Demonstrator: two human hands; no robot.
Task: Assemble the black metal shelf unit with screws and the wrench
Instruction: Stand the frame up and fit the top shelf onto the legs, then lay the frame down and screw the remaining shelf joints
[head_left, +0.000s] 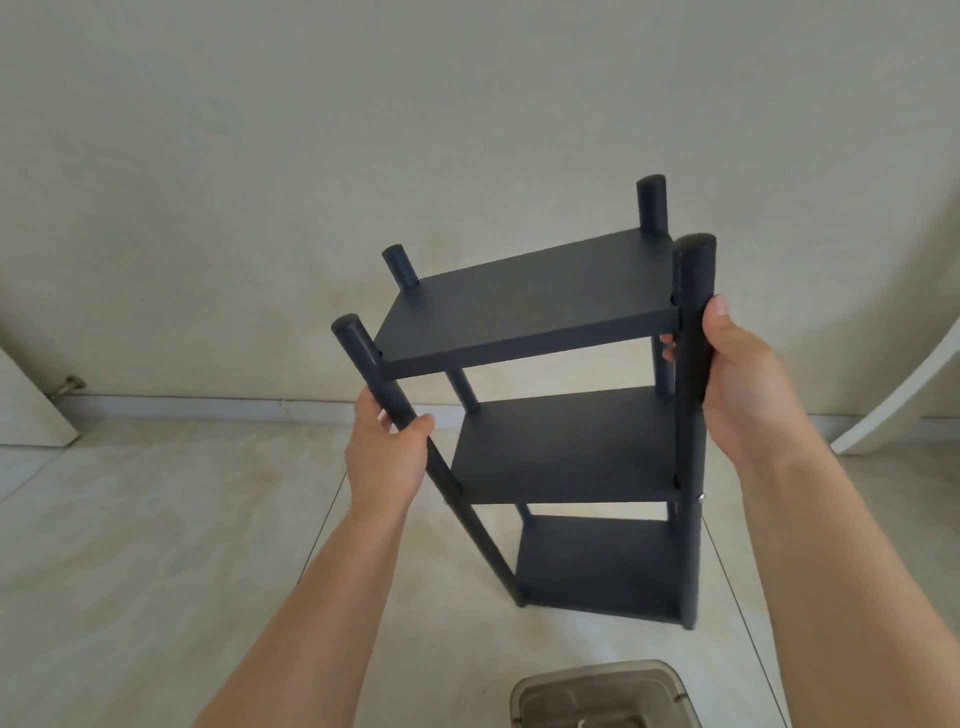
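The black metal shelf unit (530, 312) stands upright in the middle of the view, with three flat shelves between four round posts. My left hand (387, 452) grips the near left post just below the top shelf. Around the near right post, at the height of the top shelf, my right hand (737, 374) grips with its thumb up along the post. A small silver screw head (701, 498) shows on the right post beside the middle shelf. No wrench is in view.
A clear plastic container (602, 696) sits on the tiled floor at the bottom edge, in front of the shelf unit. A beige wall with a baseboard (208, 405) runs behind. A white curved object (904, 395) leans at the right.
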